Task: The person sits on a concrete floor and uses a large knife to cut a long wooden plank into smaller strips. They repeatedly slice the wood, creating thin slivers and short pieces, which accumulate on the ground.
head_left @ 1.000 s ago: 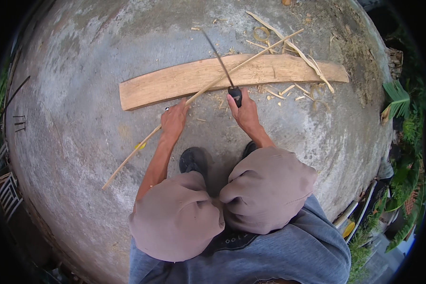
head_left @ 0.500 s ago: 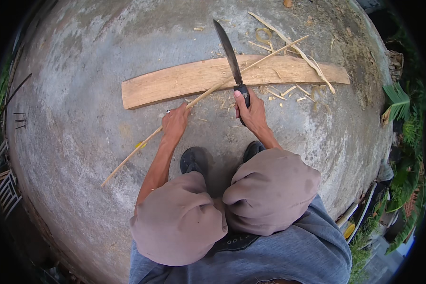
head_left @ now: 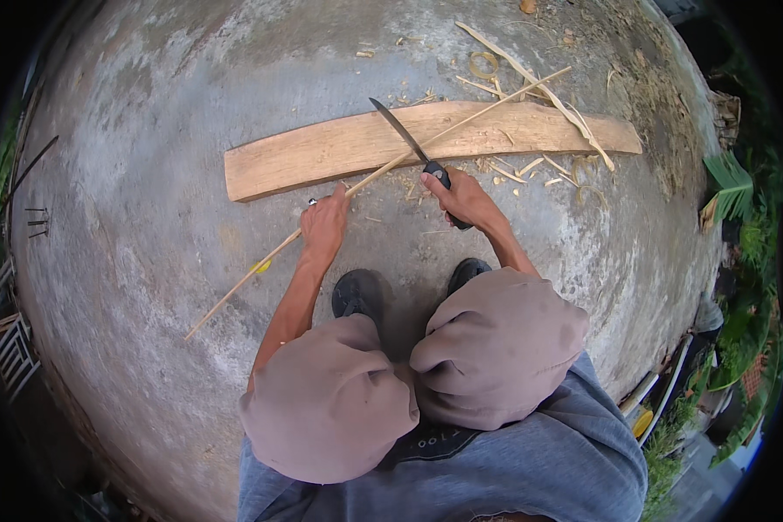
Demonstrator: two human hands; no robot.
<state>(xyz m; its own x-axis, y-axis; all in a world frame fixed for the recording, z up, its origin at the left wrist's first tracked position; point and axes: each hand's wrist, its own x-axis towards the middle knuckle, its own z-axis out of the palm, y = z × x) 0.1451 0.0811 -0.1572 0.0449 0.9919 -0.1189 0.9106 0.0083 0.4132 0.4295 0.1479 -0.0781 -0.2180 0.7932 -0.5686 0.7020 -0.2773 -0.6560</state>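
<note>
My left hand (head_left: 324, 222), with a ring on one finger, is closed round a long thin wooden stick (head_left: 239, 287). The stick slants from the lower left up across a thick wooden plank (head_left: 304, 158) lying on the ground. In my right hand (head_left: 463, 198) is the black handle of a knife (head_left: 398, 126) with a long dark blade. Its blade points up and to the left and crosses the stick near the plank's front edge. Whether the edge bites into the wood I cannot tell.
Pale shavings (head_left: 509, 170) lie scattered round the plank on the concrete floor (head_left: 148, 235). A long split strip (head_left: 539, 85) rests partly over the plank's right end, near a yellowish ring (head_left: 484, 63). A small yellow piece (head_left: 263, 266) lies by the stick. Green plants (head_left: 744, 261) border the right side.
The knife has tilted to the left, its tip lower and its handle pulled nearer me, as my right hand moved down and to the right. My left hand and the stick have barely shifted.
</note>
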